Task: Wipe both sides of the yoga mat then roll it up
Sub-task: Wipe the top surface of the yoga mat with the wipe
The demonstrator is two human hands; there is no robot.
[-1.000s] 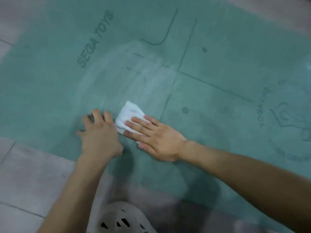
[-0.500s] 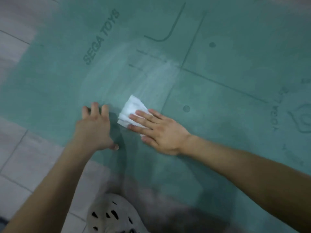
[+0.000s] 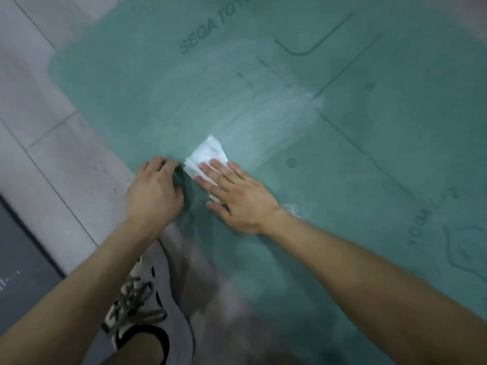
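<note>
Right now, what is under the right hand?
A folded white wipe lies under the straight fingers of the right hand, flat on the green yoga mat. How far it reaches beneath the palm is hidden.

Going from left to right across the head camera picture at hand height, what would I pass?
Pale grey tiled floor → left hand → white folded wipe → right hand → dark round dot printed on the teal yoga mat.

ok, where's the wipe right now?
Head view, centre-left: the white wipe lies on the yoga mat under the fingers of the right hand, just right of the left hand.
</note>
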